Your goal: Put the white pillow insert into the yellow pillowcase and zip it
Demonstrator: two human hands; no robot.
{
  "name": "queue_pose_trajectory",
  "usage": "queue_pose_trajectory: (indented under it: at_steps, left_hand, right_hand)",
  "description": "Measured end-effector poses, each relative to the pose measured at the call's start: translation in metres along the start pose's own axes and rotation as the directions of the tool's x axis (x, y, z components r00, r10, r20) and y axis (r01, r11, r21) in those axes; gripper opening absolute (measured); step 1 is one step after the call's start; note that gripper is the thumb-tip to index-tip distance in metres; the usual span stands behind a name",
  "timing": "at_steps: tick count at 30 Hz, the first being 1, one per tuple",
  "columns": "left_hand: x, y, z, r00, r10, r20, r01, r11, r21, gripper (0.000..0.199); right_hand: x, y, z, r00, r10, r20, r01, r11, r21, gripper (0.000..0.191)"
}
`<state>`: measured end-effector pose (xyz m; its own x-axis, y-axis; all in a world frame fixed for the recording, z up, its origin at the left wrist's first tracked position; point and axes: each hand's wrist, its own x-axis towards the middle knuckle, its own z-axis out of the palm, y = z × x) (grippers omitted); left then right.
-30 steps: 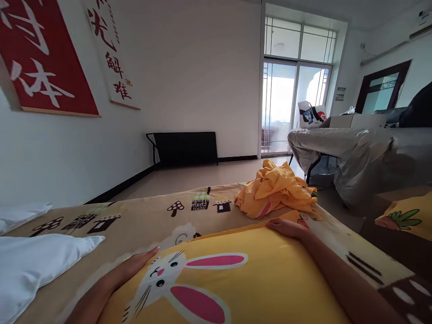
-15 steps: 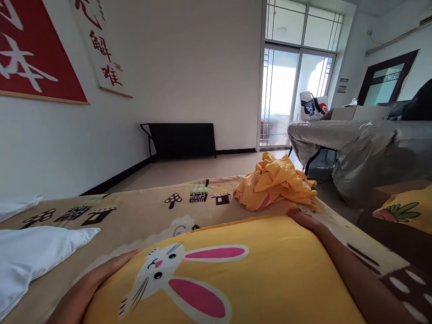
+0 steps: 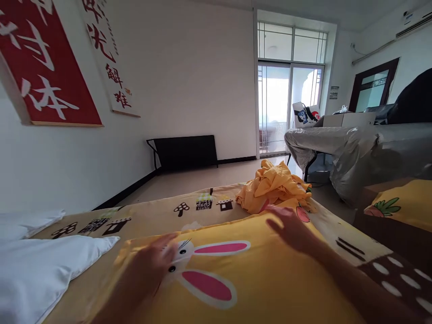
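A yellow pillow point(image 3: 270, 270) with a white rabbit print fills the near middle, lying flat on the bed. My left hand point(image 3: 151, 258) is over its left part, across the rabbit's face, blurred by motion but with fingers stretched out. Over the far right corner is my right hand point(image 3: 290, 225), open, thumb apart from the fingers. Neither hand grips anything; whether they touch the pillow I cannot tell. Just beyond the right hand lies a crumpled heap of orange-yellow cloth point(image 3: 275, 184).
White pillows point(image 3: 67, 261) lie at the left on the patterned bed cover point(image 3: 148, 207). A cardboard box point(image 3: 378, 238) with yellow carrot-print fabric point(image 3: 405, 204) stands at the right. Behind it is a plastic-covered table point(image 3: 354, 144). A black folded frame point(image 3: 185, 150) leans on the wall.
Both hands have come off the pillow's side edges and moved inward over its top. The view has tilted up and turned slightly left.
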<state>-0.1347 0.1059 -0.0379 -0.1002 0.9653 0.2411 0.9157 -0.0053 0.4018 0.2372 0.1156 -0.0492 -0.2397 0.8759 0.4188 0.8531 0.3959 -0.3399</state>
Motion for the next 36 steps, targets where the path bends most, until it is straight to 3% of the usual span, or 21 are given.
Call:
queue_pose_trajectory:
  at_steps: [2,4,5,8,11,14,17,21,24,26,29,31,34,36]
  left_hand:
    - [-0.03,0.045,0.017,0.974,0.216,0.067,-0.219,0.975,0.038,0.05]
    - [-0.05,0.068,0.032,0.941,0.316,0.118,-0.329,0.937,0.12,0.053]
    - [-0.055,0.071,0.037,0.934,0.331,0.134,-0.35,0.924,0.154,0.053]
    - [-0.055,0.052,0.041,0.943,0.307,0.131,-0.328,0.922,0.204,0.053]
    - [-0.051,0.026,0.038,0.946,0.312,0.094,-0.325,0.918,0.226,0.054]
    - [-0.054,0.015,0.037,0.942,0.33,0.063,-0.335,0.91,0.246,0.055]
    - [-0.059,0.014,0.038,0.925,0.379,0.015,-0.368,0.89,0.27,0.053]
    - [-0.065,0.007,0.038,0.859,0.512,0.003,-0.493,0.826,0.274,0.058]
    - [-0.072,-0.002,0.037,0.768,0.639,0.05,-0.633,0.742,0.221,0.068]
    - [-0.075,-0.008,0.036,0.753,0.656,0.058,-0.654,0.734,0.185,0.068]
    - [-0.073,-0.017,0.034,0.804,0.593,0.043,-0.592,0.792,0.149,0.058]
    - [-0.068,-0.021,0.034,0.843,0.538,0.032,-0.536,0.831,0.146,0.054]
    - [-0.063,-0.02,0.034,0.869,0.494,0.016,-0.488,0.854,0.181,0.054]
    - [-0.068,-0.016,0.035,0.853,0.52,-0.041,-0.499,0.836,0.227,0.053]
  right_hand:
    - [-0.022,-0.045,0.003,0.964,-0.256,0.075,0.251,0.966,0.07,0.041]
    - [-0.038,-0.067,0.008,0.933,-0.337,0.13,0.326,0.94,0.098,0.041]
    - [-0.043,-0.068,0.01,0.938,-0.317,0.141,0.307,0.948,0.088,0.042]
    - [-0.053,-0.04,0.01,0.983,-0.133,0.126,0.134,0.991,-0.001,0.046]
    - [-0.066,0.002,0.01,0.996,0.02,0.086,-0.013,0.997,-0.081,0.052]
    - [-0.087,0.033,0.012,0.995,0.096,0.015,-0.094,0.988,-0.125,0.052]
    - [-0.108,0.048,0.009,0.99,0.137,-0.034,-0.14,0.981,-0.135,0.051]
    - [-0.111,0.032,-0.005,0.987,0.161,0.018,-0.157,0.976,-0.151,0.055]
    - [-0.093,-0.022,-0.008,0.986,-0.037,0.16,0.058,0.989,-0.134,0.056]
    - [-0.079,-0.07,0.001,0.94,-0.235,0.247,0.264,0.96,-0.09,0.057]
    - [-0.072,-0.138,0.029,0.868,-0.43,0.246,0.46,0.885,-0.075,0.061]
    - [-0.079,-0.17,0.052,0.8,-0.564,0.204,0.591,0.799,-0.111,0.064]
    - [-0.101,-0.194,0.078,0.628,-0.766,0.137,0.775,0.601,-0.195,0.048]
    - [-0.114,-0.194,0.08,0.511,-0.851,0.126,0.856,0.489,-0.165,0.033]
